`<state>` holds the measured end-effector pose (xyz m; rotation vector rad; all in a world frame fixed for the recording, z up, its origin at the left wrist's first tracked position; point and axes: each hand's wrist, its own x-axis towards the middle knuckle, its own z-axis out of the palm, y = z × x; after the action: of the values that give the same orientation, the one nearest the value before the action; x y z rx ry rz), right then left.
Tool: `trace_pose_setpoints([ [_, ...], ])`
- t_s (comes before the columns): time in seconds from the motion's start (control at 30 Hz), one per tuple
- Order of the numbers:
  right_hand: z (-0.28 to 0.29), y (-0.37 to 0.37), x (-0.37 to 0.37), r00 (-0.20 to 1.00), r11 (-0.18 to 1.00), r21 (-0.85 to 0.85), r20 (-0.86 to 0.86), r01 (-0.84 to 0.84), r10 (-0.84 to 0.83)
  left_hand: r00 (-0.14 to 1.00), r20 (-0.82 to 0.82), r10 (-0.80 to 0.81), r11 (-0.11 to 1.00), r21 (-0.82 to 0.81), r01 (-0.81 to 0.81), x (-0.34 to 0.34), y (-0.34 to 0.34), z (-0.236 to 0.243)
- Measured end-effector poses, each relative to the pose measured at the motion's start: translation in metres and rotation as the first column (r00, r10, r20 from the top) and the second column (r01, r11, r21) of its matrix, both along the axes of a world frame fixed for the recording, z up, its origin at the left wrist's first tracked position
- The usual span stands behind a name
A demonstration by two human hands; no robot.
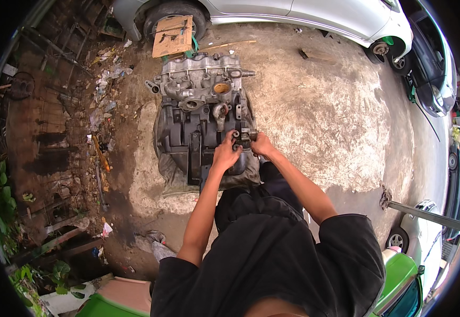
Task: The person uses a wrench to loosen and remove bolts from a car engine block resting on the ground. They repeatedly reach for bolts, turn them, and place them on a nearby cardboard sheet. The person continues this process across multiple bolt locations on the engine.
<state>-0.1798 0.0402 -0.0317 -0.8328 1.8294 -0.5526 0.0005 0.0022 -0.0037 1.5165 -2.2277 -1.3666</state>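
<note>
A car engine (198, 121) lies on a dark bag or sheet (169, 171), with silvery metal castings (187, 79) at its top and a dark lower block. My left hand (229, 149) is at the lower right of the block, thumb and fingers curled around a small metal fitting (244, 134). Just right of it, my right hand (261, 143) grips the outer end of that fitting, its fingertips partly hidden. A pale curved metal pipe (220, 115) stands just above my left hand.
A silver car (330, 10) stands beyond the engine, near a cardboard piece (172, 37) at a wheel. Debris (105, 74) and planks line the left. More cars (430, 79) stand at right, beside a metal bar (425, 214). Stained concrete (325, 132) surrounds the engine.
</note>
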Motion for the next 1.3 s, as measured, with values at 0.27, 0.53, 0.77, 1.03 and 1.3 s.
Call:
trace_pose_setpoints([
  [0.27,0.006,0.024,0.010,0.886,0.965,-0.028,0.405,0.259,-0.226,0.999,0.050,-0.008,1.000,0.002,0.008,-0.001,-0.001,-0.002],
  [0.53,0.016,0.031,0.015,0.983,0.991,-0.071,0.151,0.114,-0.102,1.000,-0.001,-0.009,0.998,-0.058,0.009,0.002,0.001,-0.006],
  [0.77,0.006,0.029,0.019,0.996,0.996,-0.070,-0.065,0.058,-0.062,1.000,0.020,0.011,1.000,0.029,-0.012,0.001,0.001,0.002],
  [1.03,0.044,-0.026,-0.025,0.907,0.967,0.252,0.400,0.026,-0.128,0.991,-0.128,0.038,0.998,-0.049,-0.044,0.001,0.003,-0.004],
  [1.3,0.076,-0.043,-0.024,0.981,0.986,0.145,0.185,-0.088,0.060,0.996,-0.091,0.023,1.000,0.022,-0.021,0.002,0.001,-0.005],
])
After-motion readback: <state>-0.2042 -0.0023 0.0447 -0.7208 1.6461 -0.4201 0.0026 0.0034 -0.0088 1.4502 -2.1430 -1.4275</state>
